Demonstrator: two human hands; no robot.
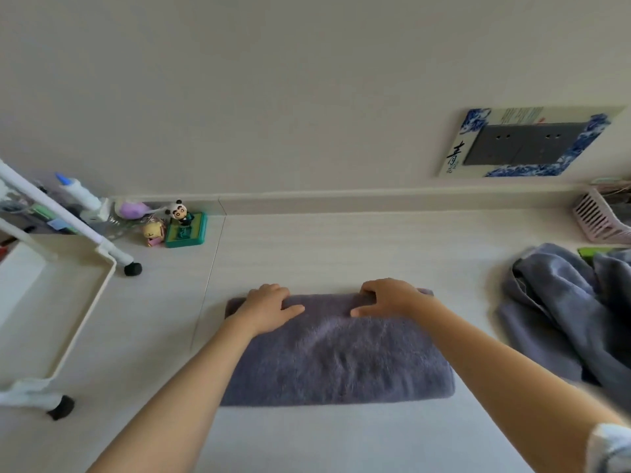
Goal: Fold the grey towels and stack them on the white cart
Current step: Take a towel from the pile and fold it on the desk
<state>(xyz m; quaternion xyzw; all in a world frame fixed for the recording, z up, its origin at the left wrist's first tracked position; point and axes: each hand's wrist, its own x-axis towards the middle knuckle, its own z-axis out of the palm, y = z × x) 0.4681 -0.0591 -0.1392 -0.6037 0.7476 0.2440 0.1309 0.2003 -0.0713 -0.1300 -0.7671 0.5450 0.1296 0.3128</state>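
2 bare hands curl over the far edge of a folded grey towel (336, 353): left hand (268, 307) and right hand (392, 298), fingers hooked over the fabric, thumbs pointing inward. The towel lies on the pale surface with its long axis left to right. The white cart (92, 298) stands to the left, nearer the left hand; unfolded grey towels (560, 312) are heaped right.

Head view: worn high, looking forward and down, close over table (341, 254); wall (273, 97) behind.
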